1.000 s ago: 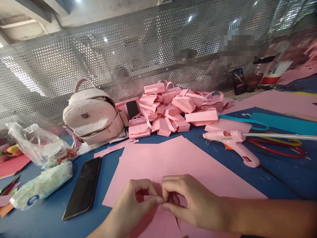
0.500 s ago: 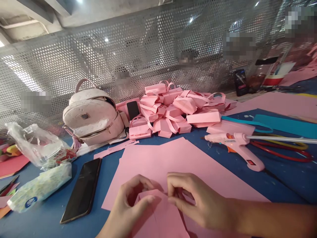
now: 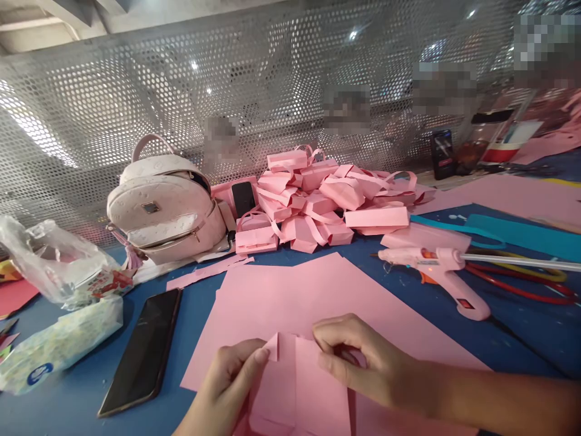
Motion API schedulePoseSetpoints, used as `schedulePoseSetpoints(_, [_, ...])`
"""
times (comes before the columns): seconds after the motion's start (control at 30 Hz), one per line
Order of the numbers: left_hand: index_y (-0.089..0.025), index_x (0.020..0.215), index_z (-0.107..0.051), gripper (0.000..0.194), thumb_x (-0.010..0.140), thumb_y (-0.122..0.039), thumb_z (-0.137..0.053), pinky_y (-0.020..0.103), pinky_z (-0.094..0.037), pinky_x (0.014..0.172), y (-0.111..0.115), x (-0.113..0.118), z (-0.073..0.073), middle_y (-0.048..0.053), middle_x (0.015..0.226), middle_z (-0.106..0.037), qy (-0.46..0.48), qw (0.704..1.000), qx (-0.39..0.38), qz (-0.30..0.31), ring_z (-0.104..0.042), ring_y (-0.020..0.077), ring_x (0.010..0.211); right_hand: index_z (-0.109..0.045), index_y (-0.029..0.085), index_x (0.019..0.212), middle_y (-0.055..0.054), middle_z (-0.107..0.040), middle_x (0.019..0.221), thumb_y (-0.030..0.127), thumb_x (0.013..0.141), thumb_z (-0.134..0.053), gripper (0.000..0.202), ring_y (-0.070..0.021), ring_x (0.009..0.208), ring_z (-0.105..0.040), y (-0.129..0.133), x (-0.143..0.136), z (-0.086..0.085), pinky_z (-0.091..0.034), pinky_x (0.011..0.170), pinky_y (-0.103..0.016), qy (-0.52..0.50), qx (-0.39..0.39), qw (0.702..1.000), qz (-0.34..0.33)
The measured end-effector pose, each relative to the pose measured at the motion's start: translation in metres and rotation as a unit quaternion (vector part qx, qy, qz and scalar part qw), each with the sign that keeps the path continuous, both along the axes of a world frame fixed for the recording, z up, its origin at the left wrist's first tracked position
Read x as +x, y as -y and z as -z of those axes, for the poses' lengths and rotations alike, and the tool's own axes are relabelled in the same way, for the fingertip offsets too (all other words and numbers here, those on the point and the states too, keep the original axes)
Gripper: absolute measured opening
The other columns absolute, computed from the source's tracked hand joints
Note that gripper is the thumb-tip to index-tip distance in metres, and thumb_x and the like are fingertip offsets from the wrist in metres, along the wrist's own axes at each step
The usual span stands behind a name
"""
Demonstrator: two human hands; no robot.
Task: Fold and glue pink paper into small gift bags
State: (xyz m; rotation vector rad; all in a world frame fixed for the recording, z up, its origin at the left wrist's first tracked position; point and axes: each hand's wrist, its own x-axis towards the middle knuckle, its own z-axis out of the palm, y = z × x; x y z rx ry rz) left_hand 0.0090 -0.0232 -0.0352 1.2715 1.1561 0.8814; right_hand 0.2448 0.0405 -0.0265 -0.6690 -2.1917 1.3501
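A folded piece of pink paper is between my two hands, low in the middle of the view. My left hand pinches its upper left edge, where a small flap is turned over beside the thumb. On the opposite side, my right hand grips the upper right corner between thumb and bent fingers. A crease or seam runs down the middle of the folded paper. Beneath it lie large flat pink sheets on the blue table.
Behind the sheets is a heap of folded pink paper pieces, several with strap-like loops. A pink glue gun lies at right with its cord. At left are a dark phone, a tissue pack and a pale backpack.
The folded paper now shows more of its face, with a small flap turned over at its upper left. My left hand has shifted slightly left, away from my right hand.
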Motion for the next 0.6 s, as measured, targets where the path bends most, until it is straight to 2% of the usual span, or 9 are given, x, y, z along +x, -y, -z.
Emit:
schedulePoseSetpoints(0.13, [-0.015,0.069,-0.053,0.055,0.092,-0.065,-0.051,0.023,-0.025,0.054,0.001,0.001,0.001,-0.001,0.066,-0.039,-0.001,1.000,-0.007,0.023,-0.033,0.0112,0.062,-0.025,0.021,0.063,0.007,-0.022,0.061,0.041,0.099,-0.049,0.047,-0.0099,0.056,-0.023,-0.001,0.001,-0.004,-0.021,0.052,-0.028,-0.004,-0.039,0.998,-0.052])
schedulePoseSetpoints(0.23, [-0.015,0.068,-0.053,0.056,0.092,-0.065,-0.052,0.024,-0.023,0.053,0.001,0.003,0.000,-0.002,0.065,-0.038,0.000,0.999,-0.004,0.038,-0.032,0.0107,0.061,-0.025,0.021,0.062,0.007,-0.021,0.061,0.053,0.099,-0.049,0.055,-0.0095,0.056,-0.021,-0.002,0.002,-0.008,-0.018,0.051,-0.029,-0.003,-0.085,0.994,-0.072])
schedulePoseSetpoints(0.37, [-0.012,0.080,-0.062,0.055,0.081,-0.067,-0.067,0.023,-0.024,0.055,0.001,0.005,-0.001,-0.002,0.068,-0.040,0.043,0.997,-0.022,0.061,-0.031,0.0106,0.062,-0.026,0.021,0.060,0.007,-0.024,0.059,0.059,0.099,-0.046,0.058,-0.0094,0.054,-0.022,-0.002,0.003,-0.013,-0.019,0.050,-0.029,-0.008,-0.087,0.994,-0.068])
schedulePoseSetpoints(0.43, [-0.013,0.073,-0.058,0.055,0.081,-0.067,-0.065,0.023,-0.021,0.054,0.001,0.006,-0.003,-0.003,0.065,-0.037,0.027,0.998,-0.018,0.052,-0.029,0.0098,0.060,-0.025,0.021,0.059,0.007,-0.023,0.058,0.058,0.099,-0.046,0.058,-0.0093,0.054,-0.022,-0.001,0.002,-0.013,-0.018,0.050,-0.029,-0.007,-0.069,0.995,-0.065])
schedulePoseSetpoints(0.5, [-0.015,0.066,-0.051,0.058,0.087,-0.069,-0.056,0.023,-0.020,0.053,0.002,0.005,-0.004,-0.004,0.063,-0.035,0.006,0.999,-0.010,0.040,-0.027,0.0094,0.059,-0.023,0.021,0.059,0.007,-0.022,0.058,0.052,0.100,-0.047,0.056,-0.0092,0.053,-0.022,0.001,0.001,-0.012,-0.019,0.050,-0.029,-0.008,-0.039,0.998,-0.057])
schedulePoseSetpoints(0.6, [-0.017,0.064,-0.045,0.060,0.090,-0.071,-0.049,0.023,-0.023,0.054,0.003,0.005,-0.003,-0.003,0.063,-0.036,-0.003,0.999,-0.002,0.034,-0.028,0.0100,0.059,-0.035,0.021,0.068,0.007,-0.033,0.063,0.039,0.098,-0.053,0.039,-0.0097,0.056,-0.029,0.005,-0.001,-0.008,-0.026,0.052,-0.025,-0.018,-0.017,1.000,0.002])
